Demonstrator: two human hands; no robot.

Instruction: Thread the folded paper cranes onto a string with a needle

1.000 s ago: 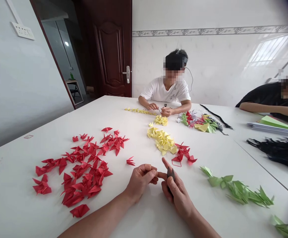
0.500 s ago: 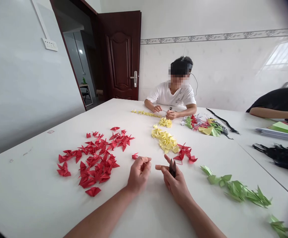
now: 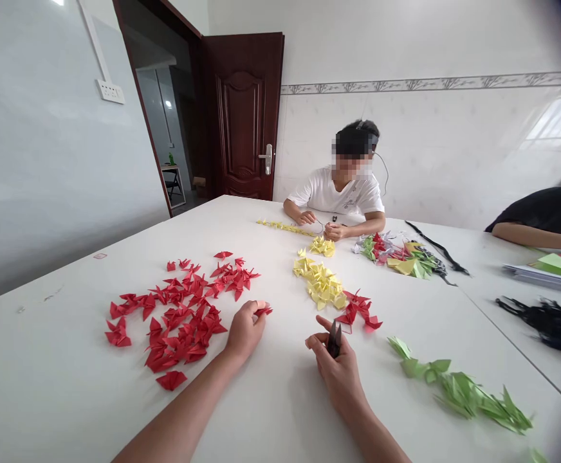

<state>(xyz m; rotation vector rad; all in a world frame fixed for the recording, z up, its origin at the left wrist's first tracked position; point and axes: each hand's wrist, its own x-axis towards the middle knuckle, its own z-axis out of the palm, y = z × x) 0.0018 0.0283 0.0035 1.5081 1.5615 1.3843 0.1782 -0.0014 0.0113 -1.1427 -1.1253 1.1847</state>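
Now that my left hand [image 3: 246, 331] has reached a red crane [image 3: 266, 311] well inside the table's [image 3: 63, 366] left edge, half-curled, grip unclear, my right hand [image 3: 338, 373] clasps snips [image 3: 334, 339].

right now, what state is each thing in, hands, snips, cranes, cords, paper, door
left hand: at the lone red crane, grip unclear
right hand: curled around the snips
snips: held, blades up, slightly apart
red crane pile: folded, loosely heaped
yellow crane pile: folded, bunched together
green cranes: folded, strung out in a row
black cords: heaped
paper: stacked
door: open
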